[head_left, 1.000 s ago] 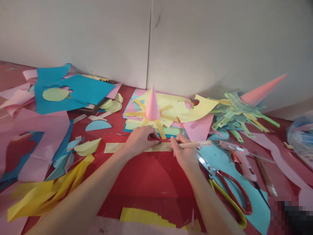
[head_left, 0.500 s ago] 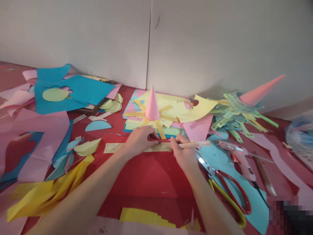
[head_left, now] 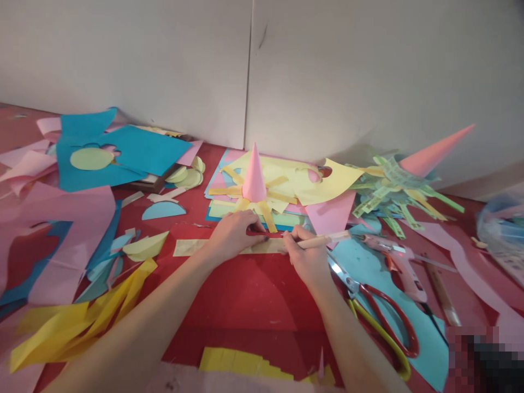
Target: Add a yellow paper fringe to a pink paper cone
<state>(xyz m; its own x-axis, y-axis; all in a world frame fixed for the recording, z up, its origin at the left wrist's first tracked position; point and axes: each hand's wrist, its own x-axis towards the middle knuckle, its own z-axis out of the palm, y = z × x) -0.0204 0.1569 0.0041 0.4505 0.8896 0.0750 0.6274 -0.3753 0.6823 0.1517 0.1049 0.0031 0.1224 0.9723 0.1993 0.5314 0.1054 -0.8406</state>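
Plastic bag [head_left: 497,226] holds coloured pieces; right hand [head_left: 308,259] grips pale tool [head_left: 321,240].

Pale wall panels [head_left: 123,65], dark vertical seam [head_left: 248,82]; red tabletop [head_left: 254,295] below.

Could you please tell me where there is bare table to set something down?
The largest bare patch of red table lies between the left forearm and right forearm, bounded by the pale strip and yellow strips. A narrower one separates the pale discs from the stacked sheets. Scissors and glue gun crowd the right, paper cutouts the left.
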